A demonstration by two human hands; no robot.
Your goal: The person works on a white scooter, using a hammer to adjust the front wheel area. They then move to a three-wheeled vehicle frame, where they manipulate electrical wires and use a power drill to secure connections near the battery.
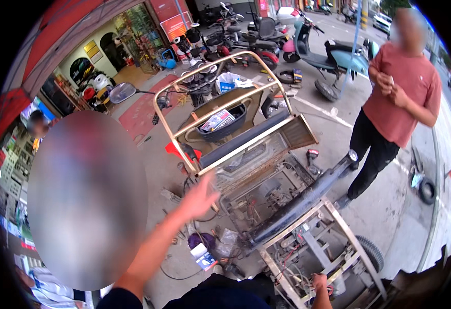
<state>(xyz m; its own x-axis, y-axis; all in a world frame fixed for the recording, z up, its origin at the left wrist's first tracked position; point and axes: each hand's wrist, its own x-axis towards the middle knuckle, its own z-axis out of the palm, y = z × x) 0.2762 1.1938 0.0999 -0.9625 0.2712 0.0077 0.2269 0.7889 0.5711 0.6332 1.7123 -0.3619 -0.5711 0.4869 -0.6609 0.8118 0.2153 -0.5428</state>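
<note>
My left hand (pixel 203 199) is stretched out over the middle of a stripped-down motor tricycle, its fingers apart and the index finger extended. It holds nothing. Just beyond it is the gold-coloured tube frame (pixel 174 143) around the driver's seat area; I cannot tell whether they touch. My right hand (pixel 320 281) is low at the right, closed beside the bare metal rear chassis (pixel 276 260). What it grips, if anything, I cannot make out; a small red-orange part (pixel 330 290) shows next to it. A long black tube (pixel 300 203) lies across the vehicle between both hands.
A person in a pink shirt (pixel 403 95) stands at the right, hands together. A blurred shape (pixel 87 201) fills the left. A red power tool (pixel 313 155), a small box (pixel 203 257) and loose cables lie around the vehicle. Scooters (pixel 328 59) stand behind.
</note>
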